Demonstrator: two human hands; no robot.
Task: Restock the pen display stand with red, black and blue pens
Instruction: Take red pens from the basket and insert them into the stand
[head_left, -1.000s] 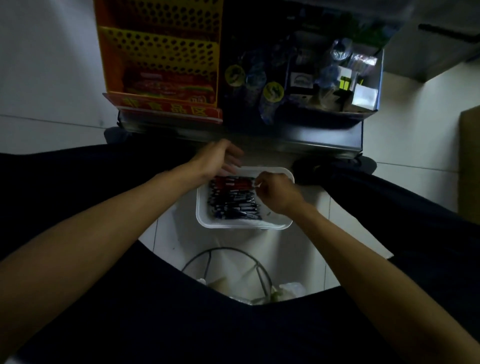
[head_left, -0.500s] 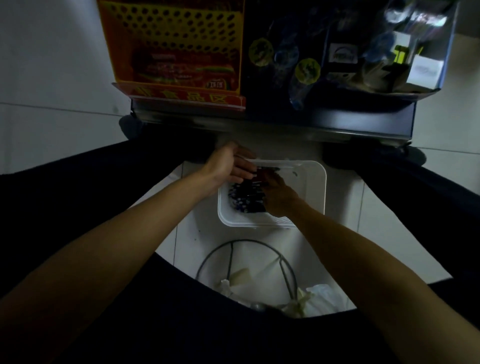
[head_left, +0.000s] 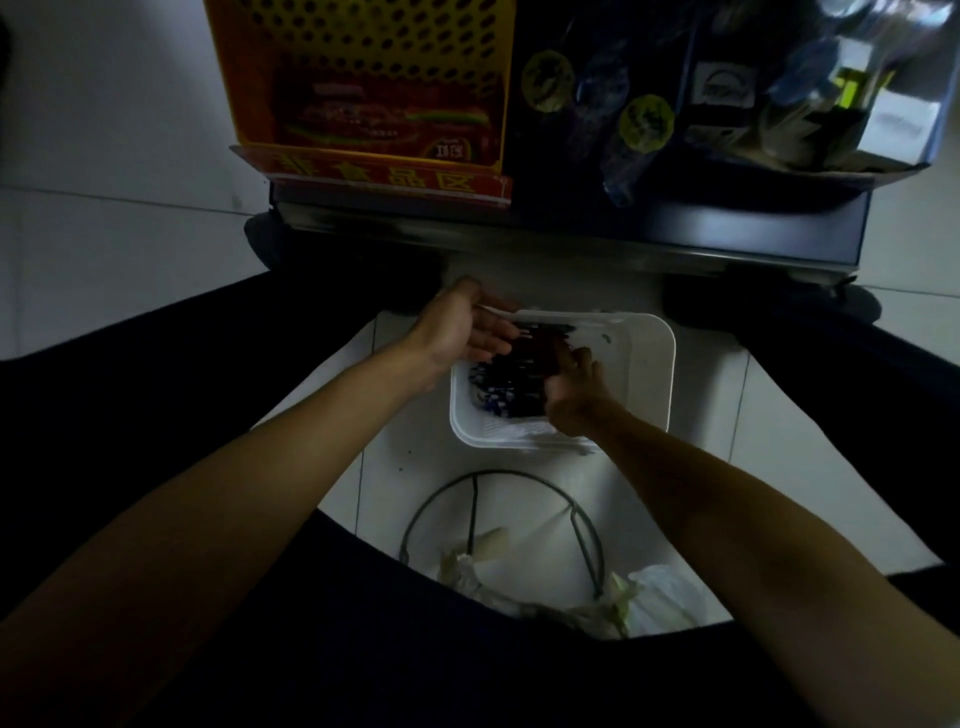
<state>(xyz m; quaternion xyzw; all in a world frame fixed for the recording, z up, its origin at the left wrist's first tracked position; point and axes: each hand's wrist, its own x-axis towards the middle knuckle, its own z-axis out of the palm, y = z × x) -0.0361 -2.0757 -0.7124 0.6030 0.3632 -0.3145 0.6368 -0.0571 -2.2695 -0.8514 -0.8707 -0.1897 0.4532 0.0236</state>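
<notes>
A white plastic tray (head_left: 660, 374) sits on the pale floor between my knees. Its left half holds a heap of dark pens (head_left: 511, 379), black and blue, with some reddish ones at the far side. My left hand (head_left: 457, 332) is at the tray's far left corner, palm turned toward the heap and fingers apart, touching the pens. My right hand (head_left: 576, 397) reaches in from the near right, its fingers curled down into the heap around a bunch of pens. The light is dim and no single pen stands out. I cannot make out a pen display stand.
Beyond the tray stands a low shelf unit (head_left: 675, 228) holding an orange perforated rack (head_left: 363, 78) with a red label strip (head_left: 389, 174), and dark goods to the right. A wire bin (head_left: 587, 540) with plastic bags sits close to me. My dark-clothed legs flank the tray.
My right hand has moved from the tray's right side into the pen heap and closed on it. My left hand has come down to the far left corner. The view has tilted closer.
</notes>
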